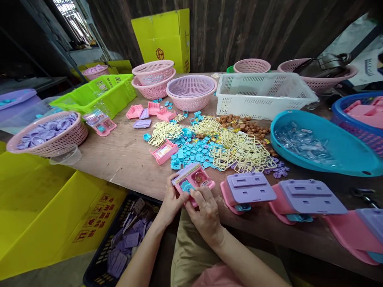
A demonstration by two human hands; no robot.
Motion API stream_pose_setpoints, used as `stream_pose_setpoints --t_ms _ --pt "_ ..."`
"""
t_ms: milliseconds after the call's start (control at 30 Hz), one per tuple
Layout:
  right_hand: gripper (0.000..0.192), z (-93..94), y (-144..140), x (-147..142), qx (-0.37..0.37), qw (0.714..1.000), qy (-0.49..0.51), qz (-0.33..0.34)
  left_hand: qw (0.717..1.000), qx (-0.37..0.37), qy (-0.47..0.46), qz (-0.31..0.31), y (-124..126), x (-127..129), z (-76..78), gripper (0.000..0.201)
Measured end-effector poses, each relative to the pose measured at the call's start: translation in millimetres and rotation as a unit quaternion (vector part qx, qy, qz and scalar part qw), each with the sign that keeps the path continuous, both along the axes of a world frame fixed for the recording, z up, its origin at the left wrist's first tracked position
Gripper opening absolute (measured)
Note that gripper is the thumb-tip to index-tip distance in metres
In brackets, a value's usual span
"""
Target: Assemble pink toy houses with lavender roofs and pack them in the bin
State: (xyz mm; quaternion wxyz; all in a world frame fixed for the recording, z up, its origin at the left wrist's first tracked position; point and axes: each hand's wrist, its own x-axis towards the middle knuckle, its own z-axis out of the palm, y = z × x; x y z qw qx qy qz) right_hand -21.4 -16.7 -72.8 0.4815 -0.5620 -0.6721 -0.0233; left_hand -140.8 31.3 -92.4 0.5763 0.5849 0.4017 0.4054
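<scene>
At the table's front edge my left hand (pixel 169 203) grips a pink toy pet house (pixel 206 177) by its left side, thumb in front. The house has a purple top strip with printed lettering and small parts inside, among them a blue plastic piece (pixel 186 186). My right hand (pixel 207 215) is closed at the house's lower front, its fingertips by the blue piece; what lies under them is hidden. Just right of my hands, a pink toy house with a purple lid (pixel 250 188) rests on the table, with similar ones farther right.
Beyond my hands lie piles of blue parts (pixel 196 151), cream frames (pixel 242 149) and brown pieces (pixel 248 125). Baskets ring them: a white basket (pixel 263 101), a green basket (pixel 119 93) and a blue basin (pixel 353 157). A black crate (pixel 92 267) stands below left, beside a yellow box (pixel 60 215).
</scene>
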Motion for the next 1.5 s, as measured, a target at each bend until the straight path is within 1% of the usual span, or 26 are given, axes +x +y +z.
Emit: stream_pose_setpoints --t_ms 67,100,200,267,300,367,433,500,600,700,867,1033,1100,1200,1300,1367,1400,1433,1500 --pt "0.011 5.8 -0.7 8.5 -0.042 0.998 0.029 0.024 1.0 -0.016 -0.02 -0.017 -0.3 -0.1 2.6 0.065" --pt "0.015 8.6 0.7 13.5 -0.067 0.996 0.049 0.021 0.999 -0.024 -0.026 -0.025 -0.7 -0.2 3.8 0.064" --pt "0.042 13.5 11.3 27.0 -0.153 0.983 0.106 0.003 0.998 -0.027 -0.028 -0.041 -1.9 -1.5 5.2 0.066" --pt "0.056 13.6 19.0 31.7 -0.213 0.966 0.141 0.032 0.999 -0.02 -0.013 -0.048 -2.4 -3.2 3.7 0.069" --pt "0.059 13.1 21.5 32.4 -0.236 0.957 0.161 0.053 0.999 -0.013 0.001 -0.051 -2.5 -4.3 2.6 0.07" --pt "0.06 11.9 22.5 31.2 -0.258 0.941 0.208 0.075 0.998 0.001 0.033 -0.06 -2.6 -6.4 1.0 0.071" --pt "0.056 11.0 19.6 28.1 -0.253 0.933 0.247 0.067 0.996 0.012 0.058 -0.071 -2.7 -8.0 1.3 0.07" --pt "0.052 10.9 16.1 24.9 -0.245 0.931 0.265 0.043 0.993 0.021 0.077 -0.083 -2.7 -8.9 3.8 0.067" --pt "0.049 11.6 15.2 23.1 -0.245 0.934 0.261 0.02 0.989 0.036 0.103 -0.097 -1.5 -9.2 8.9 0.064" --pt "0.048 11.8 18.8 26.7 -0.243 0.94 0.239 0.021 0.988 0.047 0.105 -0.104 1.1 -9.9 10.8 0.063" --pt "0.048 10.5 20.0 35.8 -0.237 0.945 0.217 0.065 0.989 0.045 0.085 -0.114 2.0 -11.4 4.2 0.064" --pt "0.042 12.8 19.0 32.4 -0.235 0.947 0.216 0.025 0.992 0.034 0.081 -0.092 -0.6 -9.2 -0.2 0.067" --pt "0.042 12.3 21.2 30.3 -0.234 0.948 0.215 0.02 0.993 0.027 0.071 -0.087 0.0 -8.3 -0.4 0.068" --pt "0.046 9.4 23.4 28.9 -0.247 0.943 0.222 0.037 0.994 0.021 0.053 -0.091 2.5 -8.8 -0.3 0.069" --pt "0.052 11.2 17.3 29.7 -0.258 0.936 0.227 0.08 0.992 0.027 0.064 -0.107 5.6 -13.0 2.1 0.067" --pt "0.058 18.8 7.5 35.0 -0.261 0.938 0.204 0.103 0.987 0.05 0.092 -0.121 8.2 -18.2 7.0 0.066" --pt "0.059 24.2 1.7 40.3 -0.251 0.945 0.181 0.11 0.983 0.071 0.113 -0.13 9.8 -21.5 10.9 0.066" --pt "0.059 30.0 -4.1 47.8 -0.231 0.955 0.147 0.111 0.976 0.096 0.137 -0.141 11.7 -25.1 15.7 0.066" --pt "0.054 40.6 -14.1 69.0 -0.172 0.979 0.044 0.099 0.953 0.153 0.199 -0.168 16.0 -32.6 27.5 0.068"
